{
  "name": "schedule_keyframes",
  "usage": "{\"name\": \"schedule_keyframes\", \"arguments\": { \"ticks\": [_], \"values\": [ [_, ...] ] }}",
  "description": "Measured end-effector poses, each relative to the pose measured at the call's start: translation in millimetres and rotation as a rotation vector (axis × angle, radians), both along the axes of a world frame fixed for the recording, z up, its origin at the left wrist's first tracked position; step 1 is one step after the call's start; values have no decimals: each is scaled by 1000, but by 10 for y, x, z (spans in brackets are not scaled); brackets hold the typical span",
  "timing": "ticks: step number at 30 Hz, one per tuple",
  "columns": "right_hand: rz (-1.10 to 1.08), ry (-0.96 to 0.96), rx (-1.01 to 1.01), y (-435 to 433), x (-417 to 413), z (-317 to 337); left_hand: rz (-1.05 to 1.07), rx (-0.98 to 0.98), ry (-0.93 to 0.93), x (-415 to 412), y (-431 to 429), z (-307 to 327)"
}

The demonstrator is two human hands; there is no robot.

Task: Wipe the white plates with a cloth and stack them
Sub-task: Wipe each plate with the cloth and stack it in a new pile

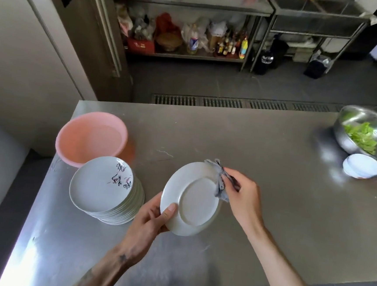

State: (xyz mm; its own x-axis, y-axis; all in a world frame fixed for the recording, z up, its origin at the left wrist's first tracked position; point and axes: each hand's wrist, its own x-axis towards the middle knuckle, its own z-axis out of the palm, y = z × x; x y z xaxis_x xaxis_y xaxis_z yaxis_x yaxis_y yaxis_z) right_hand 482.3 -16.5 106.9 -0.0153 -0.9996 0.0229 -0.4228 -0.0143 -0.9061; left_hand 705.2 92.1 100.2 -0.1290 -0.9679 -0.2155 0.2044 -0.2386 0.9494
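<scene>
steel bowl [365, 116] cropped right, shelf bottles [228, 44] blurred

The single wide-angle head-worn camera looks forward and steeply down from close above the steel table [262, 149], with shelving racks [186, 56] beyond.

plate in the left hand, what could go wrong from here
1. The left hand grips the plate by one rim only, underside toward the camera, while the right hand presses the cloth on the opposite rim. That push might lever the plate loose onto the steel table.
2. The stack of plates is tall and stands near the table's left edge, so a careless set-down could shift it.
</scene>
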Motion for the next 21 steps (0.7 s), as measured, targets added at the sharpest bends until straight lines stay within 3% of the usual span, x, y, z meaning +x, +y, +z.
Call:
{"name": "schedule_keyframes", "arguments": {
  "ticks": [2,8,17,21],
  "values": [
    [-59,-41,141,-63,-199,-150,-16,-38,-102,-94,-99,-24],
    [-140,-300,480,-354,-829,-425,-224,-285,-718,-501,-493,-344],
    [-45,-374,647,-747,-1796,-833,-560,-751,-1083,-1150,-1202,-726],
    [-150,-310,607,-892,-1972,-1096,-595,-800,-1202,-1385,-1408,-904]
  ]
}}
